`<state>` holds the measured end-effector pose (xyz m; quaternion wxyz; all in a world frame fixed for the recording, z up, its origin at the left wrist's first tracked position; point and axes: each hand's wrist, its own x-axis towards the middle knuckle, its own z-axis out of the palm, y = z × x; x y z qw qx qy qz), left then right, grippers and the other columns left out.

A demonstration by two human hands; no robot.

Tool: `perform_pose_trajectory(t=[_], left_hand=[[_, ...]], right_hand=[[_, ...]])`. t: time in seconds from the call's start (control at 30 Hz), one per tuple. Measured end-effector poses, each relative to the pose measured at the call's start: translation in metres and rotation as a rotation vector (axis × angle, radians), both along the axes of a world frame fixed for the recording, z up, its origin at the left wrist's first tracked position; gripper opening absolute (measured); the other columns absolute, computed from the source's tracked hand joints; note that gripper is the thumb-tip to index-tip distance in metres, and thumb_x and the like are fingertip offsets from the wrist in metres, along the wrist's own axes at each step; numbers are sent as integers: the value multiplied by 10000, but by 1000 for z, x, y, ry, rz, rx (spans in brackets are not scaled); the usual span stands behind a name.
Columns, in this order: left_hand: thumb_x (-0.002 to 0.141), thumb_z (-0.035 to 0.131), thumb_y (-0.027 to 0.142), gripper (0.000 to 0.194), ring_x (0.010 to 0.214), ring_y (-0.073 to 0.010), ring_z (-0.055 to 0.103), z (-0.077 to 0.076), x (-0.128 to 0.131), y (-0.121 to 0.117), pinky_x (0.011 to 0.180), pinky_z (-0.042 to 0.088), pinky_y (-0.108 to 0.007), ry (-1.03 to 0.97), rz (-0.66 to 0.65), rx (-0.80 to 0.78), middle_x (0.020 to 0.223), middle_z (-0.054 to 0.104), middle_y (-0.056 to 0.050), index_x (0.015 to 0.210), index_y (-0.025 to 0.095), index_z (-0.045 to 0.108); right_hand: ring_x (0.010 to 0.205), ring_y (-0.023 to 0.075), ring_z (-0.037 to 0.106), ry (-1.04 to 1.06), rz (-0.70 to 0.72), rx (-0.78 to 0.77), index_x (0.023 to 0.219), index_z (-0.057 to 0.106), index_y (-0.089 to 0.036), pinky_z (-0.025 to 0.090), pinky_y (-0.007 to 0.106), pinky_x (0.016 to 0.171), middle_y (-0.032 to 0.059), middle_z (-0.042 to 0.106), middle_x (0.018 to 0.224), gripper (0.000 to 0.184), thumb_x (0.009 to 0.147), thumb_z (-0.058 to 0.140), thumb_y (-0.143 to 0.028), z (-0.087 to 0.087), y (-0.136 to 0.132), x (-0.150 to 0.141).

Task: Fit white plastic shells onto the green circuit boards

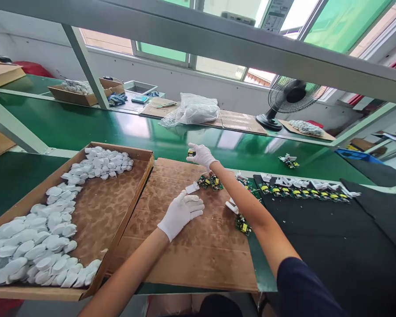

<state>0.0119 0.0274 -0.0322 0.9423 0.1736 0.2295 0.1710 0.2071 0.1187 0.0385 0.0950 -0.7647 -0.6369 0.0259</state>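
Observation:
My right hand (202,157), in a white glove, reaches over the far edge of a flat cardboard sheet (181,259). Between its thumb and fingers is a small circuit board (190,153) with a yellow part, mostly hidden by the glove. My left hand (181,214), also gloved, hovers over or rests on the cardboard, palm down with fingers stretched out, holding nothing. Just beyond its fingertips lies a white plastic piece (192,188), beside a few green circuit boards (216,181). Under my right forearm are another board (243,224) and a white plastic part (231,206).
On the left, a shallow cardboard box (107,207) holds many white plastic covers (36,240). To the right, a row of circuit boards (305,193) lines a black mat (320,237). Farther back are a green belt (135,132), a plastic bag (198,109) and a fan (292,97).

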Motion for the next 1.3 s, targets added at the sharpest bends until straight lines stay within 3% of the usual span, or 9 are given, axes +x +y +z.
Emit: perform_pose_trajectory(t=[0.13,0.3,0.47,0.67,0.77,0.87,1.03,1.2,1.3], left_hand=[[841,445,389,425,773,-233,630,-2,0,-2,813,451,-395,-14,32,48,777,658,-111,549,118,592],[801,531,338,506,690,-165,598,3,0,-5,819,445,-367,25,153,50,682,616,-64,365,142,363],[795,557,310,371,551,-88,509,-5,5,-8,628,447,-257,-9,199,75,595,540,1,494,141,421],[855,456,384,304,328,-75,333,-8,6,-4,439,362,-242,-25,143,78,407,394,51,723,133,566],[827,459,497,400,579,-162,587,3,0,-8,666,471,-352,-186,-17,50,698,621,-69,926,126,572],[809,524,451,390,900,-246,618,9,-3,-16,850,426,-417,-325,-81,61,1064,609,-140,1050,145,537],[789,572,242,331,835,-239,638,2,0,-13,836,433,-425,-285,89,86,985,642,-97,1106,180,500],[825,465,358,254,769,-268,645,5,-6,8,738,461,-426,-264,108,-21,851,650,-103,956,152,534],[850,421,359,268,679,-219,634,5,-6,13,674,471,-372,-190,93,81,808,651,-96,963,144,534]], right_hand=[[1134,281,468,-77,-2,-37,1299,432,-178,365,389,921,126,502,1277,684,722,615,-497,14,-2,10],[886,295,609,-156,-13,-202,877,689,-157,422,407,815,142,670,887,260,735,590,-352,20,-83,21],[1060,289,544,-27,58,-115,1153,579,-192,390,400,913,130,591,1161,575,587,681,-163,-12,-128,16],[935,188,611,202,71,50,1096,591,-147,470,319,832,95,646,1058,317,822,461,-241,-11,-135,7],[965,179,613,734,116,131,1182,529,-168,499,306,800,89,619,1135,391,897,343,-361,-2,-149,-10],[975,204,611,1065,165,78,1112,580,-178,488,351,845,87,634,1107,370,851,454,-408,-6,-156,-38],[1089,221,549,763,207,96,879,682,-192,394,405,978,67,654,1064,224,785,556,-353,-13,-141,-71],[897,201,634,702,159,54,958,666,-184,503,370,826,69,675,1009,247,779,541,-299,1,-121,-69],[898,201,635,677,158,88,969,666,-180,504,362,818,68,674,1021,258,797,518,-305,13,-113,-69]])
